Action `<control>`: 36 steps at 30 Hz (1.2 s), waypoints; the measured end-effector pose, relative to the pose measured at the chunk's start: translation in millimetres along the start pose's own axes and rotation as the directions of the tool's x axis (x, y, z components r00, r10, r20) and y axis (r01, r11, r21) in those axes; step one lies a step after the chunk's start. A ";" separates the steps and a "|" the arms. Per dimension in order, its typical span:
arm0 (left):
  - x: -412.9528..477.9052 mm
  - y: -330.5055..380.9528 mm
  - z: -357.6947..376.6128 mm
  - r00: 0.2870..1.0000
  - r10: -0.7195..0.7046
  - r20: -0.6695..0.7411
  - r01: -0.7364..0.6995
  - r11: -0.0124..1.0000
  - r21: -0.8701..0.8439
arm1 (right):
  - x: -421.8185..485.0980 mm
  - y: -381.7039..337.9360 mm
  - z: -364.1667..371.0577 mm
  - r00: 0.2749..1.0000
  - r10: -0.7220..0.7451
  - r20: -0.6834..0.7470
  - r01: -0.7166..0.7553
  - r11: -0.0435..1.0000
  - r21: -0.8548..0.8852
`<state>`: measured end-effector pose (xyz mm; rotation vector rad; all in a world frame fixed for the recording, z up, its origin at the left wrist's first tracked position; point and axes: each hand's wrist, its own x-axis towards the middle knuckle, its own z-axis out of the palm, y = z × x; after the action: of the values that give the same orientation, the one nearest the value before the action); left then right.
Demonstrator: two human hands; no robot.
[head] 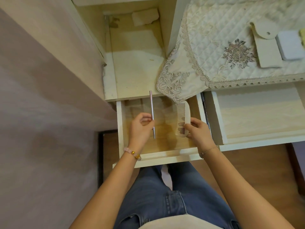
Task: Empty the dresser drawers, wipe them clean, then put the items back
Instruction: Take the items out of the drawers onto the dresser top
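An open cream drawer (165,158) with a stained wooden bottom is pulled out in front of me. My left hand (140,128) pinches a thin silver pen-like stick (152,111) above the drawer, pointing away from me. My right hand (198,132) grips a cream comb (183,118) by its lower end, teeth facing left, also over the drawer. Nothing lies on the visible drawer bottom. A second drawer (257,139) stands open to the right.
Above the drawer is an open dresser compartment (137,66) with a white block (145,16) at its back. A lace quilted cloth (214,47) covers the dresser top, carrying a cream pouch (267,52) and a white box (290,45). A pale wall runs along the left.
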<state>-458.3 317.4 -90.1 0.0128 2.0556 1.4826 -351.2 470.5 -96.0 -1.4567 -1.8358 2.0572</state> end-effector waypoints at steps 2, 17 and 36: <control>1.2 5.8 4.4 1.000 0.019 0.021 -0.019 1.000 0.008 | -1.1 -2.4 -5.8 1.000 -0.014 -0.025 0.015 1.000 0.017; 42.2 70.1 124.6 0.991 0.097 0.088 -0.099 0.995 0.025 | 54.7 -54.4 -114.5 0.988 -0.077 -0.131 0.100 0.978 0.185; 147.7 148.2 213.0 0.994 -0.034 -0.106 0.042 0.996 0.073 | 201.2 -147.0 -166.1 0.972 -0.217 -0.093 0.206 0.972 -0.112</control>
<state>-528.3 607.0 -71.4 -0.0750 2.1818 1.4095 -438.5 756.4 -80.0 -1.2963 -1.9829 1.7800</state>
